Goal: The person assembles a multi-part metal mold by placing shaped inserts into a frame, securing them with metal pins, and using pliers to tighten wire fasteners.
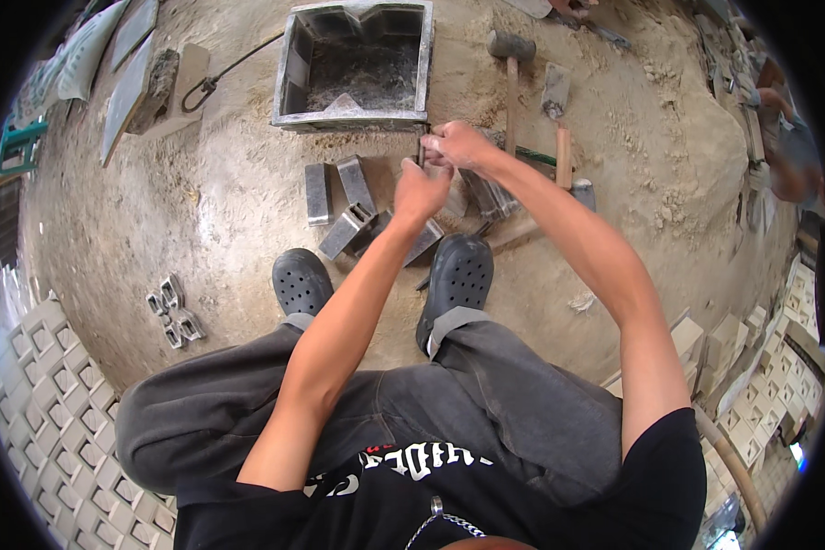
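Observation:
My two hands meet at the near right corner of a square metal mould frame [353, 119]. Both are closed around a thin dark metal rod [422, 147] that stands by that corner. My left hand [422, 191] grips from below, and my right hand [458, 147] pinches from the right. Whether the rod touches the frame, I cannot tell. Several grey metal blocks lie on the ground near my hands, among them an upright-looking block [318, 194] and a hollow one [346, 229]. My left forearm covers part of the pile.
Beyond my right hand lie a mallet [511, 55], a trowel [555, 92] and a wooden handle [564, 147]. A small four-part metal piece [175, 312] rests at left. Patterned pale blocks [55, 394] are stacked lower left. Another person [788, 137] is at far right.

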Motion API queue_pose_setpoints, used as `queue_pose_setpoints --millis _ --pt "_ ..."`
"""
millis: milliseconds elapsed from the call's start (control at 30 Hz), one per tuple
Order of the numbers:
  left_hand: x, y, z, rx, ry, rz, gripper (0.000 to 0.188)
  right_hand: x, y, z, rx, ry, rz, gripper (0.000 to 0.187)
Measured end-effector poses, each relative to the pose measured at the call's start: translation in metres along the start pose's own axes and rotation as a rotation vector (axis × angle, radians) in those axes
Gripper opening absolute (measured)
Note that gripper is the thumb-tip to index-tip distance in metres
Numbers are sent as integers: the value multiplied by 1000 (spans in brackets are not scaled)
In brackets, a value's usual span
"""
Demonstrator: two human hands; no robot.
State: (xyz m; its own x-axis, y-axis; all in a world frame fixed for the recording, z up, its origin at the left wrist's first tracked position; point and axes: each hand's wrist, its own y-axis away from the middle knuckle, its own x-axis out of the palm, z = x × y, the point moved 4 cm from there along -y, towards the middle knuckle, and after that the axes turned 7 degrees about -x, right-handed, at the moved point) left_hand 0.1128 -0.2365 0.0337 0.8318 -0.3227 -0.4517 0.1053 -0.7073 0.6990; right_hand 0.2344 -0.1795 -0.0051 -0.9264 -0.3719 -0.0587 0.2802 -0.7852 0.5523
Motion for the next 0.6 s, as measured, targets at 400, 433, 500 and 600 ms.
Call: queue_pose_setpoints --millis 400,433,500,600 --pt "-117 -55 -107 1156 -848 -126 73 55 6 -14 69 -548 -382 22" --pt "-112 -65 -102 1219 -975 -51 81 56 6 -14 68 -616 -384 21" --pt "-107 -75 -95 1294 -1203 14 102 56 9 -11 28 -673 -423 21" --pt "-102 -80 -86 1312 -1180 -43 101 67 20 -8 13 -761 -615 23"
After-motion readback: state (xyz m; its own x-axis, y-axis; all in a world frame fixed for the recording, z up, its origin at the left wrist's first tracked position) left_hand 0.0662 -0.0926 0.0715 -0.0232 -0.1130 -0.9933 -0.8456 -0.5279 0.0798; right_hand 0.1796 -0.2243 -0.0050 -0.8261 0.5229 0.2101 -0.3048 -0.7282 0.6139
